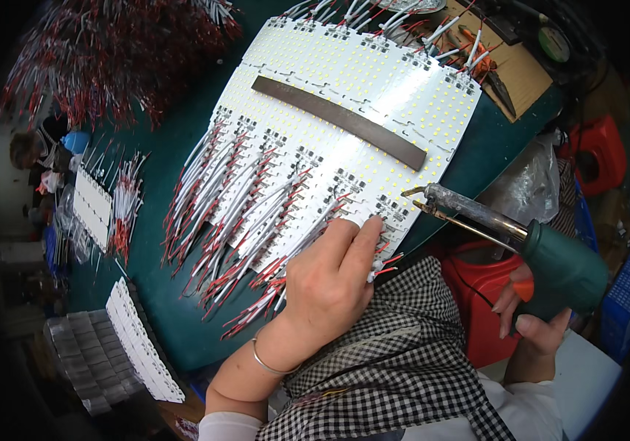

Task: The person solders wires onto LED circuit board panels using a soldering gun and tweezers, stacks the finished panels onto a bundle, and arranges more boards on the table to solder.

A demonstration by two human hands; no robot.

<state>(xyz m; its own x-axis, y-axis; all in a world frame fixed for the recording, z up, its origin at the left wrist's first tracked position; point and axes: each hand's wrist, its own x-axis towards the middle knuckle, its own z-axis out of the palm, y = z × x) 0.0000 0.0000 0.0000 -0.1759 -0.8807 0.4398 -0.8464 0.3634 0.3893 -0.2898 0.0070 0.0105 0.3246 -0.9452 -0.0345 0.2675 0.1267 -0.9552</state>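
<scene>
A joined sheet of white circuit boards [410,95] dotted with small yellow LEDs lies aslant on the green tabletop. Red and white wires [241,198] hang from several of its strips, on the near side. Across the sheet rests a flat brown bar [340,121]. My left hand [329,283] is closed, fingertips pressed together on the sheet's near right part, beside some wire ends; what they pinch is hidden. My right hand [539,331] grips a green soldering gun [568,268] by its handle. The gun's tip is just over the boards, right of my left fingertips.
A big heap of red and white wires [124,59] fills the far left. More boards [94,209] and a stack of board panels [91,353] are at the left. Pliers [502,92] lie on cardboard [528,77] at far right, near a plastic bag [531,184] and red stool [601,154].
</scene>
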